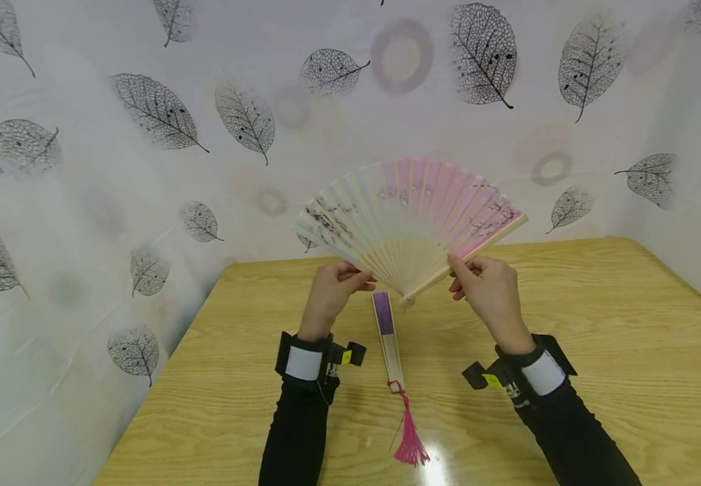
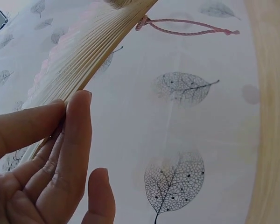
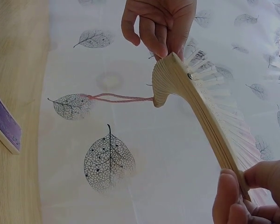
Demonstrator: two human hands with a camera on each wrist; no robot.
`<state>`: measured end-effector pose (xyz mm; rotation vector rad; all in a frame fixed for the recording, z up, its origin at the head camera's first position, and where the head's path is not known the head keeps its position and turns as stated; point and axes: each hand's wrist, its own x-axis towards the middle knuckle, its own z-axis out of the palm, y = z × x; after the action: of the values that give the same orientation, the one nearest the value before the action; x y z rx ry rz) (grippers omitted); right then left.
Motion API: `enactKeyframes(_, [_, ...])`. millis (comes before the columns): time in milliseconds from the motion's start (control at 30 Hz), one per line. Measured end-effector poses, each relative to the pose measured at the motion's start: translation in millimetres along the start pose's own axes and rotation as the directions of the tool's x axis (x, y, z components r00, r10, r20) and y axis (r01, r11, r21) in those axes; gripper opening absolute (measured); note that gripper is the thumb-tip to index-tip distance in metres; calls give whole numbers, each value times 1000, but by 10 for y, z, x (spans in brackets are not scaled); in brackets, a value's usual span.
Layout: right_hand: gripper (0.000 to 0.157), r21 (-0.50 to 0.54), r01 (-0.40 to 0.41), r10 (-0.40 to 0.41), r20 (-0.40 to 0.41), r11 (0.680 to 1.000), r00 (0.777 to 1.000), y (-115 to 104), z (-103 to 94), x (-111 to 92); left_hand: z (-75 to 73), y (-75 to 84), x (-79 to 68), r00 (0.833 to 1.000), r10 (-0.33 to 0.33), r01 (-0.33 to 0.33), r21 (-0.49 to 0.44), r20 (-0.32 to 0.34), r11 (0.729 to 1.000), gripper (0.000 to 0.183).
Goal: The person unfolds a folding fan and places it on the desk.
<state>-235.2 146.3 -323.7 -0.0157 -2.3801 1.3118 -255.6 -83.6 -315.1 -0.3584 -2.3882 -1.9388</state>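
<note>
A folding fan (image 1: 411, 216), pale on the left and pink on the right with printed blossoms, is spread wide above the table. My left hand (image 1: 333, 293) pinches its left outer rib between thumb and fingers. On the other side, my right hand (image 1: 489, 283) grips the wooden right guard stick. From the pivot end hangs a looped pink cord (image 2: 191, 28), shown also in the right wrist view. Below the spread fan, a folded fan (image 1: 390, 347) with a purple top lies on the table, its pink tassel (image 1: 410, 439) trailing toward me.
The wooden table (image 1: 217, 405) runs back to a pale curtain (image 1: 350, 128) printed with dark leaf skeletons, which also hangs along the left and right sides. Black straps with small cameras circle both wrists.
</note>
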Motion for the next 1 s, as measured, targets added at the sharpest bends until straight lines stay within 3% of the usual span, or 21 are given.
enactKeyframes(533, [54, 30, 0, 1, -27, 1000, 1000, -7, -9, 0, -11, -19, 20, 1000, -15, 15, -35, 5, 999, 24])
enactKeyframes(1000, [53, 62, 22, -20, -45, 998, 999, -2, -7, 3, -23, -27, 10, 1000, 27, -27, -56, 1, 998, 24])
